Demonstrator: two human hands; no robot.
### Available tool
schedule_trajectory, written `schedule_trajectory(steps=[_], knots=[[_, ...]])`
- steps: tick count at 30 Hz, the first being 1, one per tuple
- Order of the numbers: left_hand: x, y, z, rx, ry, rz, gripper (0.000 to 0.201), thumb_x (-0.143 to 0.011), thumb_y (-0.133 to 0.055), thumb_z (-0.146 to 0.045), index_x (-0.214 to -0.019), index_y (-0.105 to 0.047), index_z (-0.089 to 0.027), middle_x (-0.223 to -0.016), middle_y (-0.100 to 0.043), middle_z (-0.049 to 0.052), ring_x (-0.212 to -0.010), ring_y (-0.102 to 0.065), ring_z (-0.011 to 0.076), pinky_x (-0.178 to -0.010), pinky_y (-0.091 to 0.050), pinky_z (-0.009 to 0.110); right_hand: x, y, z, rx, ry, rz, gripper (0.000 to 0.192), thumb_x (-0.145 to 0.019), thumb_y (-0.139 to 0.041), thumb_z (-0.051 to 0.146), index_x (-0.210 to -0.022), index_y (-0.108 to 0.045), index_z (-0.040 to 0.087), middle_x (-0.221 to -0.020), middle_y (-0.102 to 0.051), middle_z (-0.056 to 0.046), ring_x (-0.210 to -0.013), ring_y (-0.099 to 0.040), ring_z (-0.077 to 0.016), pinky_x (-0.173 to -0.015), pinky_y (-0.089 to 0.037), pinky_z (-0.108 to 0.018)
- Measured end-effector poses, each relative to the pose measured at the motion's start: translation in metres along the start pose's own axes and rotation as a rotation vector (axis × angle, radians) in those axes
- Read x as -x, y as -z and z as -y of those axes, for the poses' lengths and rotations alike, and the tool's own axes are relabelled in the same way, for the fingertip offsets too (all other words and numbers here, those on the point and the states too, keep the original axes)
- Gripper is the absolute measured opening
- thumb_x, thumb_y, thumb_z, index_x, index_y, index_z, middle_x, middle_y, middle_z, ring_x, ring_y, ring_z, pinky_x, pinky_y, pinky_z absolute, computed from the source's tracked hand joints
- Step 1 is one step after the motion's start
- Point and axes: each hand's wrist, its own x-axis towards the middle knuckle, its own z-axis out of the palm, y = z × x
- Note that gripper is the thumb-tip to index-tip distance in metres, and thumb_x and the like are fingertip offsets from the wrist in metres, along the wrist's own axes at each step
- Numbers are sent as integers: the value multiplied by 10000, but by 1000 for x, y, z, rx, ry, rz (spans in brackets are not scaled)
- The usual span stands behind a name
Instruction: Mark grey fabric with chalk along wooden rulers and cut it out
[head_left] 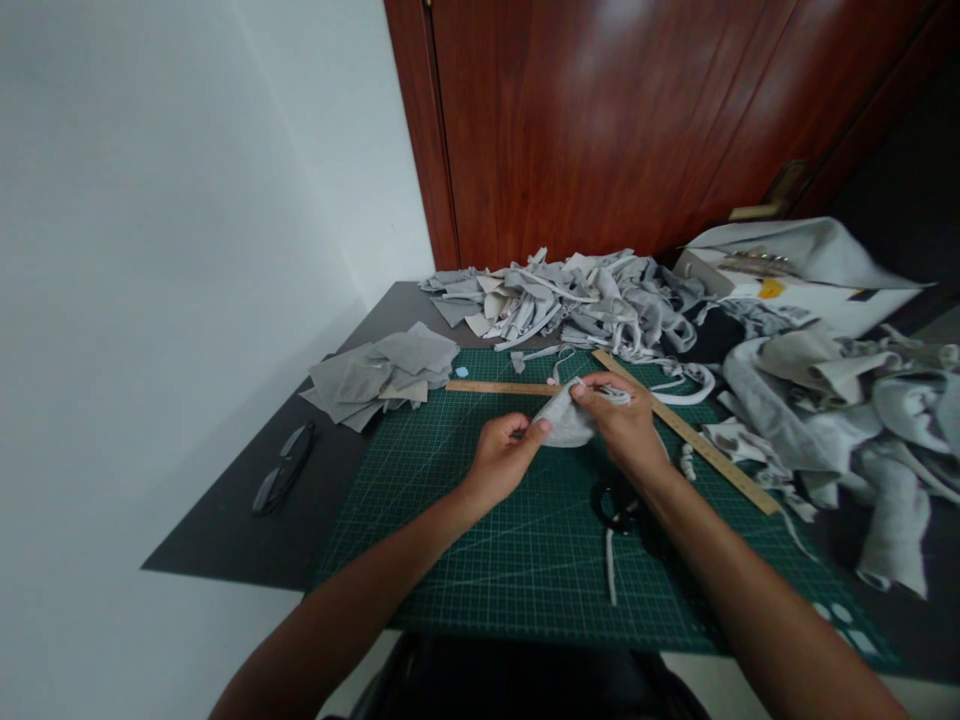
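Note:
Between my two hands a piece of light grey fabric [568, 422] is held up over the green cutting mat [465, 540]. My left hand [510, 450] pinches its lower left edge between thumb and fingers. With thumb and fingers, my right hand [619, 410] grips the upper right side, where folded pale strips stick out. Below my right wrist lie black-handled scissors [611, 508], partly hidden by the forearm. One narrow fabric strip [610, 568] lies on the mat beneath the scissors.
Two wooden rulers [495, 387] [712, 455] lie on the mat. A stack of grey fabric pieces [382, 375] and glasses [283, 468] are at left. Heaped scraps [555, 295] lie at the back, rolled fabric [817, 430] and a white box [810, 285] at right, before a wooden door [600, 130].

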Motion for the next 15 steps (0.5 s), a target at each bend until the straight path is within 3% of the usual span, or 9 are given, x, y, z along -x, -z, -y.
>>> schedule_trajectory(steps=[2, 6, 9, 11, 13, 15], knots=[[0, -2, 6, 25, 24, -30, 522, -854, -698, -611, -601, -512, -193, -564, -437, -48, -544, -371, 102, -538, -256, 253, 2, 0, 1, 22, 4, 10, 280, -692, -876, 455, -758, -748, 214, -606, -640, 31, -508, -505, -118, -484, -396, -247], [-1, -6, 13, 118, 54, -121, 450, -719, -852, -487, -656, -527, -183, -756, -608, 1, -706, -544, 136, -666, -407, 257, 5, 2, 5, 113, 67, 82, 270, -720, -857, 464, -752, -761, 214, -609, -653, 25, -503, -490, -120, -478, -377, -253], [-3, -4, 8, 269, 49, -68, 454, -634, -922, -408, -852, -590, -187, -978, -674, 36, -867, -625, 174, -777, -479, 292, 9, 1, 8, 166, 107, 156, 237, -748, -838, 446, -760, -775, 218, -612, -673, 15, -511, -514, -133, -482, -390, -259], [-4, 0, 1, 298, -6, 10, 587, -590, -952, -363, -1054, -631, -202, -1077, -684, 49, -948, -640, 196, -823, -486, 305, 13, -2, 9, 175, 138, 202, 199, -756, -833, 413, -758, -779, 221, -662, -717, -2, -560, -578, -152, -523, -441, -269], [-5, 5, -6, 235, -56, 65, 529, -647, -926, -391, -1063, -670, -190, -1005, -688, 37, -912, -632, 190, -792, -465, 285, 17, -6, 8, 164, 151, 258, 164, -760, -825, 379, -761, -777, 222, -718, -752, -16, -615, -631, -170, -574, -484, -281], [-5, 9, -10, 131, -69, 105, 358, -781, -825, -477, -880, -693, -160, -791, -627, -1, -750, -566, 149, -678, -403, 254, 19, -9, 6, 153, 134, 302, 141, -767, -809, 358, -774, -774, 221, -725, -755, -16, -617, -635, -170, -581, -489, -281]])
